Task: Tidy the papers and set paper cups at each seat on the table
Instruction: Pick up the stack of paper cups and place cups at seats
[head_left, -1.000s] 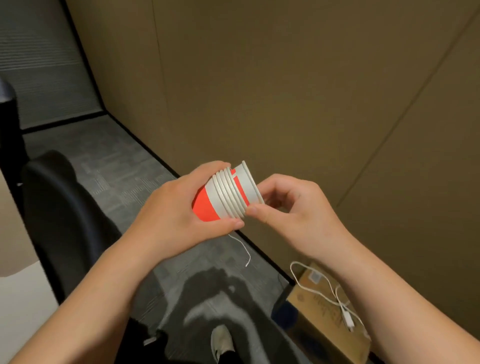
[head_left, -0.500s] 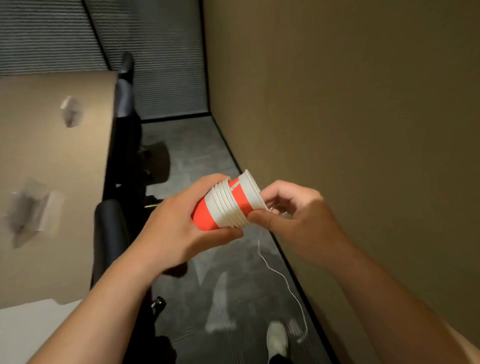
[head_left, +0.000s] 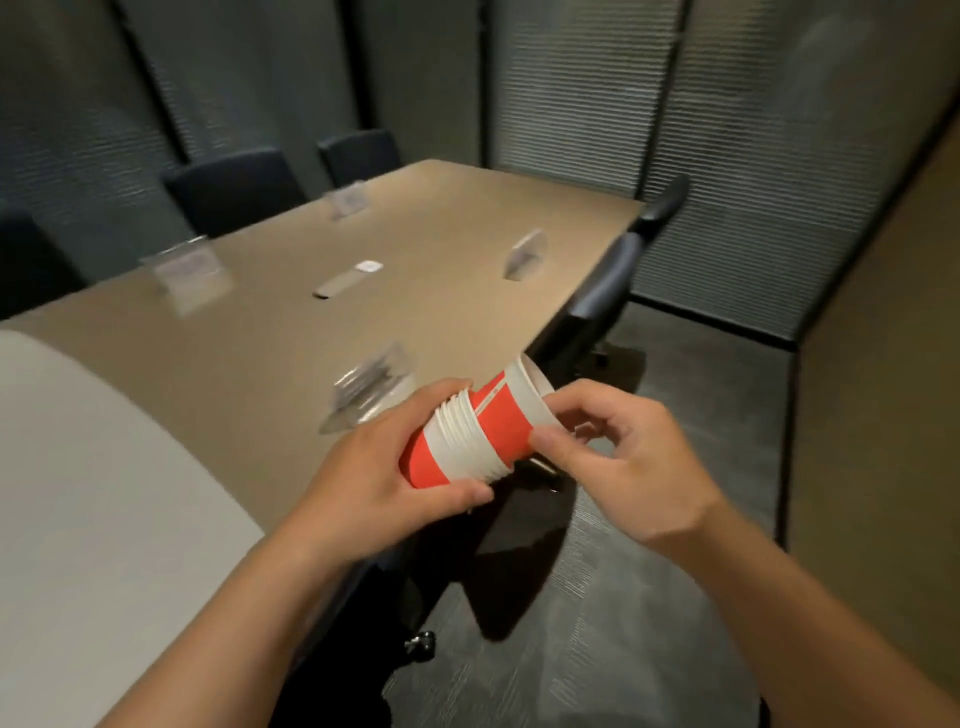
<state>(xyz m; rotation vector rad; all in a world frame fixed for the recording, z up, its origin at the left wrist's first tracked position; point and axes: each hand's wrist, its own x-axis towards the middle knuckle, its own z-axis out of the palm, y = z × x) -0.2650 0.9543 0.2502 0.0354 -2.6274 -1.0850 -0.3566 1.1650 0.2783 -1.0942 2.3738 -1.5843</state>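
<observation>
Cup stack (head_left: 467, 439) sideways, mouths upper-right

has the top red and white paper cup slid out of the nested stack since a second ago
Yes. The top red and white paper cup now sticks farther out of the stack's bunched rims, toward the right hand pinching its rim.

A nested stack of paper cups (head_left: 457, 441) lay tilted on its side in the air, just off the near right edge of the surface (head_left: 270, 332). The cups were red with a white band below each rim, and the rolled white rims bunched closely in a row. The outermost cup (head_left: 511, 415) stuck out partway from the stack, its open mouth pointing up and away from the surface. No cup stood on the surface itself.
</observation>
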